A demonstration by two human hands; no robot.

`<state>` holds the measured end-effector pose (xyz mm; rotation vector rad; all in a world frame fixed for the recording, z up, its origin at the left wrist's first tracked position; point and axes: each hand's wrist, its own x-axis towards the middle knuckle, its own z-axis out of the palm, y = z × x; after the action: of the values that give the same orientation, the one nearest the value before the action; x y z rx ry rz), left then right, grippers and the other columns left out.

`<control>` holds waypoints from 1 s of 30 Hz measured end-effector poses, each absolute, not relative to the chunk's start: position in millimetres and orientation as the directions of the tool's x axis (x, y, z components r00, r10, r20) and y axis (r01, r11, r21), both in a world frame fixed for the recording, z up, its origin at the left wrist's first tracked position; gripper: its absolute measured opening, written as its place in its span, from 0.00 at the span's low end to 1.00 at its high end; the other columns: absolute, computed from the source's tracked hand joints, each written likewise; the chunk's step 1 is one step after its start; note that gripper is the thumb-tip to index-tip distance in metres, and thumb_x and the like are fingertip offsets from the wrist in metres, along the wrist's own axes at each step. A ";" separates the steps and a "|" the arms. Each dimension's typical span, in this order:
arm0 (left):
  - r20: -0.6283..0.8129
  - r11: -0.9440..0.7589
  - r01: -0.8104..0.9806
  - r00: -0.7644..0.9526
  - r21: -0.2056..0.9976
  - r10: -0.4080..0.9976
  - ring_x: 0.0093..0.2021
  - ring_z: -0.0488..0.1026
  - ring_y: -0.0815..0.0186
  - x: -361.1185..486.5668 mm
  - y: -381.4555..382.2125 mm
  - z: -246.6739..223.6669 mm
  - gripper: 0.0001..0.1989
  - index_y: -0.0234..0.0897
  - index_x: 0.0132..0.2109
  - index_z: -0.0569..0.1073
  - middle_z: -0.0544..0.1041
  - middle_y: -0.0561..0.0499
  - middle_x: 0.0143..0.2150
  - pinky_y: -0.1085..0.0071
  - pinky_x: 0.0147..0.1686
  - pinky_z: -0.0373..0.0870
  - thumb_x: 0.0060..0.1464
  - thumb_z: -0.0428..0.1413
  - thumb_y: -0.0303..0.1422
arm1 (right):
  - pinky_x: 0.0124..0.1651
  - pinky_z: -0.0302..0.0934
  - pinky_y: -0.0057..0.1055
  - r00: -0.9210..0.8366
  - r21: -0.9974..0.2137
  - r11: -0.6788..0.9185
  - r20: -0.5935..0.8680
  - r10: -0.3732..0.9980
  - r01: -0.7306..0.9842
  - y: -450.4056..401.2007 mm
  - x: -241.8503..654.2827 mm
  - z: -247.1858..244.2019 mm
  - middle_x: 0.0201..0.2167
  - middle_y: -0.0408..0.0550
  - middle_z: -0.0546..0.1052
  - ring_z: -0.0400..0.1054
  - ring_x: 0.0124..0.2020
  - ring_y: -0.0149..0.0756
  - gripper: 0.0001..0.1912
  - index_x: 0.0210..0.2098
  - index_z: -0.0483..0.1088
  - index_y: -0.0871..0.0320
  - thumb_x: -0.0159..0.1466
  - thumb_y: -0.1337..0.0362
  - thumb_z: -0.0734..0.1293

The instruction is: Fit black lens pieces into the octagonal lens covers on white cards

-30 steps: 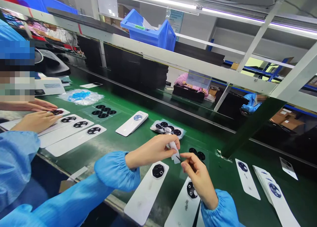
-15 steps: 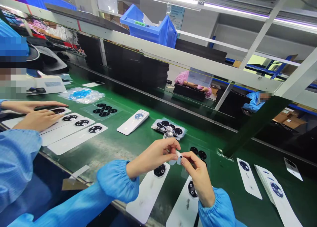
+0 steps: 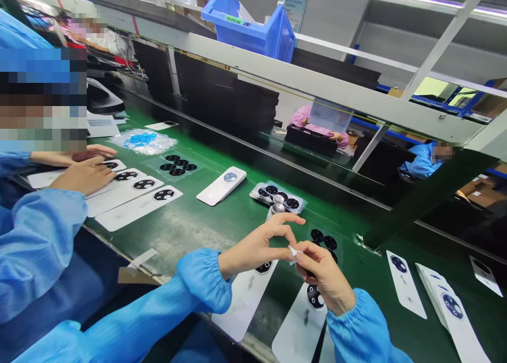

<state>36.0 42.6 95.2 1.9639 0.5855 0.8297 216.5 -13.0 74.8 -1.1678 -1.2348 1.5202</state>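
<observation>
Above the front edge of the green bench, my two hands meet at a small white piece (image 3: 293, 251), too small to name exactly. My left hand (image 3: 269, 244) pinches it between thumb and index finger, the other fingers raised. My right hand (image 3: 325, 273) grips the same piece from the right, with something dark partly hidden under its fingers. Below lie two white phone back panels (image 3: 243, 302) with black round camera areas; the right panel (image 3: 297, 326) is partly covered by my right hand. Behind my hands is a clear sheet of black discs (image 3: 324, 239).
A small round-capped container (image 3: 277, 208) stands beside a bagged stack of black discs (image 3: 293, 202). More panels lie at right (image 3: 406, 284) and mid-bench (image 3: 222, 186). To the left, a co-worker's hands (image 3: 85, 175) rest over panels. A slanted post (image 3: 428, 199) rises at right.
The view has shifted, so the scene sits further right and slightly higher. My fingers have closed in around the white piece, and my left fingers have lifted and straightened.
</observation>
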 end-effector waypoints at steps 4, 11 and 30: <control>0.114 -0.519 0.464 0.657 0.718 0.745 0.54 0.67 0.59 23.2 41.3 79.0 0.21 0.40 0.52 0.65 0.69 0.47 0.55 0.64 0.51 0.66 0.51 0.60 0.35 | 0.22 0.45 0.25 -0.134 -0.983 -0.045 -0.070 0.989 0.178 -9.8 224.4 68.1 0.21 0.40 0.67 0.54 0.21 0.26 0.15 0.32 0.73 0.59 0.55 0.52 0.69; 0.074 -0.448 0.748 0.476 0.490 0.876 0.54 0.63 0.43 23.1 0.1 20.5 0.32 0.31 0.53 0.62 0.68 0.35 0.52 0.49 0.51 0.61 0.44 0.64 0.38 | 0.34 0.55 0.31 -0.098 -0.880 0.040 -0.008 0.995 0.473 -12.1 237.6 39.7 0.28 0.43 0.75 0.62 0.28 0.34 0.08 0.30 0.77 0.56 0.55 0.60 0.67; -0.110 -0.382 0.844 0.450 0.378 0.886 0.48 0.65 0.49 11.4 31.2 17.4 0.29 0.34 0.45 0.65 0.68 0.42 0.46 0.56 0.46 0.64 0.33 0.66 0.25 | 0.33 0.54 0.29 -0.121 -0.803 -0.009 -0.100 0.988 0.596 8.3 240.1 26.9 0.27 0.44 0.76 0.64 0.29 0.34 0.08 0.31 0.77 0.56 0.54 0.61 0.67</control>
<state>11.4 31.2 17.4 2.3271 1.4633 0.1548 240.1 8.3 26.9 -1.6397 -1.7596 0.9940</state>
